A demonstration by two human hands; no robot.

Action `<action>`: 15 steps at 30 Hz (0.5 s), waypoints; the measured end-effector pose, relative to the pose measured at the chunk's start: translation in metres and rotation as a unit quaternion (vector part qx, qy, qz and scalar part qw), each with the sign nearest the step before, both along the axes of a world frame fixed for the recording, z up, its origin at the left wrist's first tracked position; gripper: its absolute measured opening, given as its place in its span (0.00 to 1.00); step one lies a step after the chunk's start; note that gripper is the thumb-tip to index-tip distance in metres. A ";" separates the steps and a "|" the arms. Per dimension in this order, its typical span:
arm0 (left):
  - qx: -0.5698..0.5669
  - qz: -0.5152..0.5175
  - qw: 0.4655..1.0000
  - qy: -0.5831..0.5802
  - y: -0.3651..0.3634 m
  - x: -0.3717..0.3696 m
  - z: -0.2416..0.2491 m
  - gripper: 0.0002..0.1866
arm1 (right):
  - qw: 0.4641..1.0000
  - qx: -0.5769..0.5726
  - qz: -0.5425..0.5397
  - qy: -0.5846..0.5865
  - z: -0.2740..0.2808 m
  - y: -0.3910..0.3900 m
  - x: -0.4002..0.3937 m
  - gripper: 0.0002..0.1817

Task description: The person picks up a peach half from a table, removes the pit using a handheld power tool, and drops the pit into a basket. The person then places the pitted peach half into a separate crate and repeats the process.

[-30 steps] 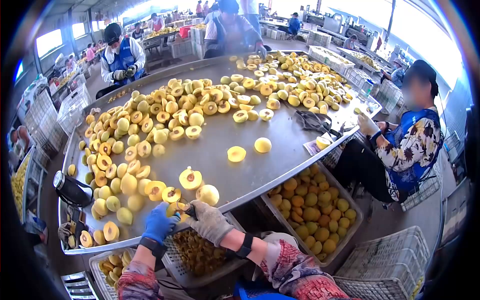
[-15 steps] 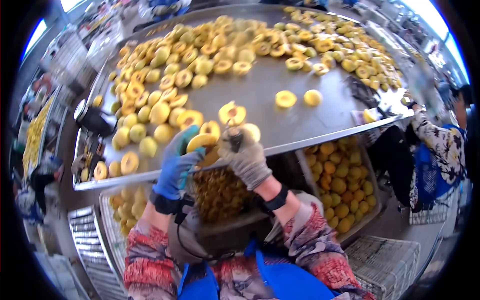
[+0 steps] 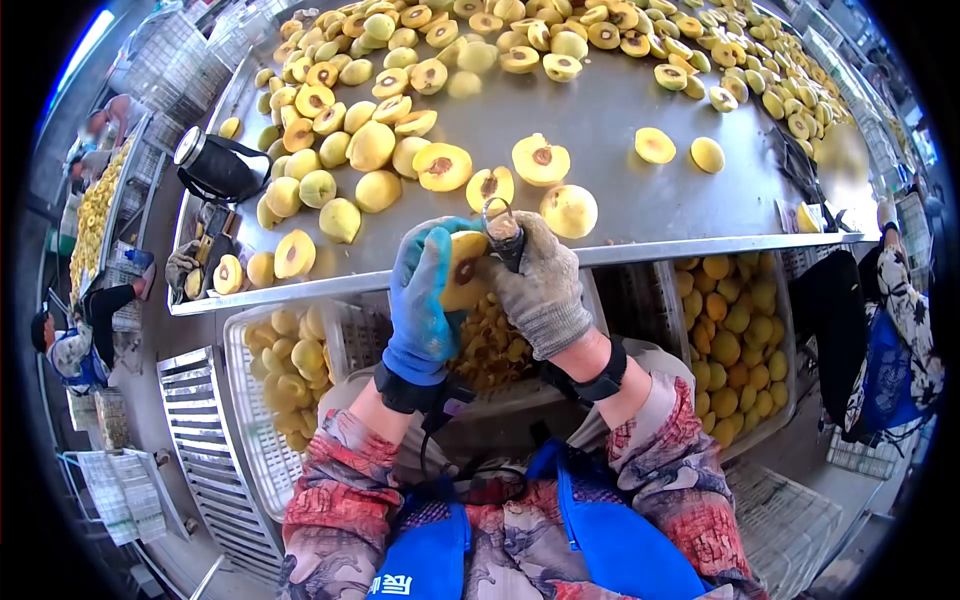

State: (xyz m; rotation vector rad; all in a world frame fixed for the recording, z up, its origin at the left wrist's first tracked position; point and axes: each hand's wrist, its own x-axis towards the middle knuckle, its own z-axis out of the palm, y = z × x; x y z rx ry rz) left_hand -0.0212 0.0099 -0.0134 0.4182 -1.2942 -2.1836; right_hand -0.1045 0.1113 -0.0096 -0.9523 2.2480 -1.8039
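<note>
My left hand [image 3: 415,300], in a blue glove, is closed around a yellow peach half [image 3: 462,272] with its cut face and brown centre turned to the right. Close beside it, my right hand [image 3: 545,295], in a pale knitted glove, grips a pitting tool [image 3: 508,245] with a dark handle and a metal loop pointing up. The right fingers are at the edge of the peach half. Just beyond the hands, on the metal table [image 3: 600,200], lie a cut peach half [image 3: 541,160] with its stone showing and a rounded peach piece [image 3: 569,211].
Below the table edge, a crate [image 3: 490,350] holds small brown-yellow bits. Crates of peaches stand at left [image 3: 290,370] and right [image 3: 735,350]. A dark jug [image 3: 222,165] stands on the table's left. A co-worker [image 3: 890,330] sits at far right.
The view has tilted down, so the table appears higher. The peach half in my left hand has turned its cut face toward my right hand, and both hands have come closer together.
</note>
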 end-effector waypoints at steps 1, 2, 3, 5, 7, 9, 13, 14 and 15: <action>-0.019 0.002 1.000 0.001 0.000 0.000 -0.001 0.18 | 1.000 -0.003 0.000 0.005 0.001 0.000 0.001 0.19; -0.039 0.004 0.999 0.004 0.000 0.000 -0.002 0.18 | 1.000 -0.005 0.004 0.004 0.002 0.001 0.002 0.18; -0.109 0.005 0.994 -0.006 0.000 0.001 -0.001 0.19 | 1.000 -0.009 0.007 0.003 0.004 0.002 0.002 0.18; -0.249 0.006 0.968 -0.026 -0.002 0.002 0.003 0.19 | 1.000 -0.011 0.017 0.005 0.006 0.003 0.002 0.17; -0.068 -0.045 0.996 -0.031 -0.001 0.005 0.011 0.19 | 1.000 -0.009 0.029 0.009 0.006 0.005 0.003 0.16; 0.017 -0.054 0.998 -0.024 0.000 0.007 0.012 0.18 | 0.999 -0.009 0.034 -0.006 0.006 0.004 0.005 0.16; -0.021 0.003 1.000 -0.005 0.009 0.005 0.008 0.16 | 0.998 -0.014 0.058 0.018 0.002 0.004 0.008 0.14; -0.031 0.015 0.999 -0.007 0.012 0.006 0.008 0.16 | 0.996 0.000 0.066 0.067 0.003 0.004 0.008 0.14; -0.029 0.017 0.999 -0.003 0.012 0.006 0.008 0.16 | 0.990 0.014 0.074 0.116 0.004 0.005 0.008 0.14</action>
